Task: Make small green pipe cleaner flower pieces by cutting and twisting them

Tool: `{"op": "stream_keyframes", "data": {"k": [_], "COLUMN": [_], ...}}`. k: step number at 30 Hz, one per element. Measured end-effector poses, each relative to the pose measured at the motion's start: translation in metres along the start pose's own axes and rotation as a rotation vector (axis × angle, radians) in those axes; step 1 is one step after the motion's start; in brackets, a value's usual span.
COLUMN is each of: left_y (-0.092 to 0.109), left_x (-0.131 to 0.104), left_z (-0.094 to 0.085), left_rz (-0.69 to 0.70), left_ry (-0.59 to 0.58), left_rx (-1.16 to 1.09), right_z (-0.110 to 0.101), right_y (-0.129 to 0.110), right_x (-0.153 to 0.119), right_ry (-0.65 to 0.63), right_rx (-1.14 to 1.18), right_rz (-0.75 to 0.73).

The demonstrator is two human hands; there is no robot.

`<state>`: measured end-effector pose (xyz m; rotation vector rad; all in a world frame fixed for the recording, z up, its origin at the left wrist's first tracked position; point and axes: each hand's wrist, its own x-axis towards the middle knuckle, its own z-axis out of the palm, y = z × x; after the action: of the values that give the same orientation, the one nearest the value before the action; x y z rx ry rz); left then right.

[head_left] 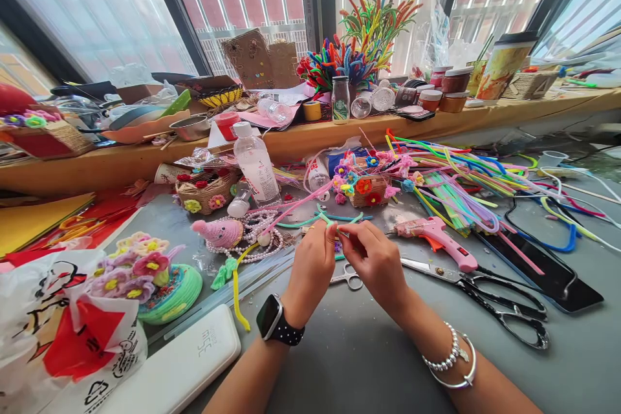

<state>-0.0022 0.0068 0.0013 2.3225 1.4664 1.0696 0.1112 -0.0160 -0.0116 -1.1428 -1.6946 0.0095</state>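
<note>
My left hand [312, 257] and my right hand [372, 255] meet above the middle of the grey table, fingertips almost touching. A light green pipe cleaner [326, 216] is pinched in my left thumb and fingers, its end standing up above them. My right fingers are closed at the same spot, apparently on its other part, which they mostly hide. Small scissors [353, 279] lie partly hidden beneath the hands. To the right are a pink glue gun [436, 239] and large black-handled scissors [502, 307]. A yellow pipe cleaner [237, 294] with a green tassel lies to the left.
Loose pipe cleaners [478, 174] spread over a black phone-like slab [548, 272] at right. A flower basket [366, 189], a plastic bottle [255, 165] and a pink crocheted piece [223, 231] stand behind. A white power bank [194, 359] and plastic bag [63, 330] occupy the left front.
</note>
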Motion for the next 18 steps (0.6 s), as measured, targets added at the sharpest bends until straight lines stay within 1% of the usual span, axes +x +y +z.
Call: {"op": "stream_keyframes", "data": {"k": [4, 6, 9, 11, 18], "left_y": [-0.002, -0.003, -0.005, -0.007, -0.008], "left_x": [0.001, 0.001, 0.000, 0.001, 0.004], "left_z": [-0.003, -0.003, -0.003, -0.004, -0.013], "left_rz": [0.014, 0.047, 0.108, 0.139, 0.251], "left_ry": [0.021, 0.023, 0.036, 0.035, -0.051], "left_rx": [0.050, 0.072, 0.109, 0.131, 0.149], "right_z": [0.000, -0.001, -0.003, -0.004, -0.009], "right_y": [0.000, 0.002, 0.006, 0.008, 0.008], "right_x": [0.000, 0.000, 0.000, 0.001, 0.006], "right_ry": [-0.017, -0.065, -0.167, -0.200, -0.219], "right_rx": [0.031, 0.023, -0.036, -0.072, -0.120], "right_rz": [-0.007, -0.033, -0.116, -0.154, -0.221]}}
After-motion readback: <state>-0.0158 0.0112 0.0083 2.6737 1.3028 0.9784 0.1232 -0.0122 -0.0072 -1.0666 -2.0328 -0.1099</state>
